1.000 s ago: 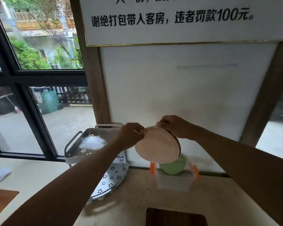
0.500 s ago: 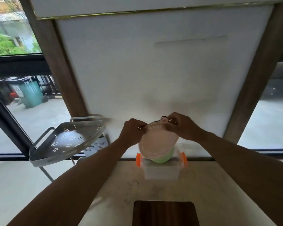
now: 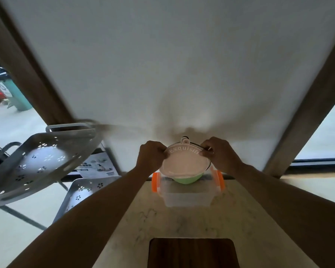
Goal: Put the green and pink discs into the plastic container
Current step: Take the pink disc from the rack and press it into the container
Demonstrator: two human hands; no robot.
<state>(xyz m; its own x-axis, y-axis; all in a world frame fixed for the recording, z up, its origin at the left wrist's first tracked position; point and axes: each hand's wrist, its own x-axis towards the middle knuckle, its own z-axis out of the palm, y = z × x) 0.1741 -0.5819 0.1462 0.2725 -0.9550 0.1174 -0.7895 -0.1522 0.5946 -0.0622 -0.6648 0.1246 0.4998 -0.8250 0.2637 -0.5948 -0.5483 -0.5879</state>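
Note:
A pink disc (image 3: 184, 161) with raised lettering and a small hanging tab is held flat-side toward me over the clear plastic container (image 3: 188, 196), which has orange side clips. My left hand (image 3: 150, 155) pinches its left rim and my right hand (image 3: 219, 153) pinches its right rim. The green disc (image 3: 188, 179) stands inside the container, mostly hidden behind the pink disc, which overlaps the container's back part. A dark edge shows behind the pink disc's right rim.
The container sits on a marble counter (image 3: 182, 219) against a white wall panel. A grey perforated two-tier rack (image 3: 37, 161) stands to the left. A dark wooden board (image 3: 191, 252) lies at the counter's near edge. Windows flank both sides.
The pink disc has come down and toward the container, from above and left of it to over its opening. The camera has tilted downward and shifted right.

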